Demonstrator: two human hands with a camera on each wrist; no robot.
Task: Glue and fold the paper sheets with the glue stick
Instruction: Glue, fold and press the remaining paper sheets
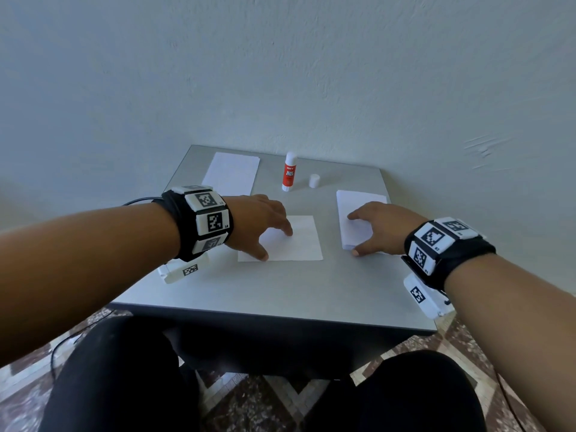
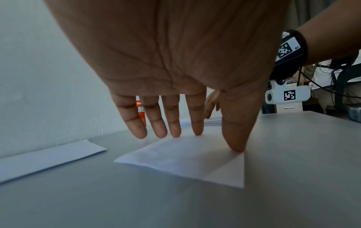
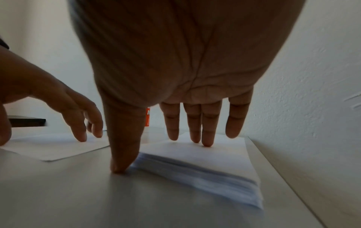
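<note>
Left hand [image 1: 261, 219] flat, pressing folded sheet [image 1: 299, 241] at tabletop [image 1: 280, 294] centre. Right hand [image 1: 377, 226] spread over stack [image 1: 352, 201] near right edge, gripping nothing. Uncapped glue stick [image 1: 289, 173] standing near far edge; risk: glue drying, several sheets lifting together.

- A single sheet [image 1: 297, 238] lies at the middle of the surface [image 1: 280, 291].
- A paper stack [image 1: 358, 219] lies near the right edge.
- Another sheet [image 1: 232, 173] sits at the far left corner.
- The glue stick [image 1: 290, 173] stands upright near the far edge, its cap [image 1: 314, 180] just to its right.
</note>
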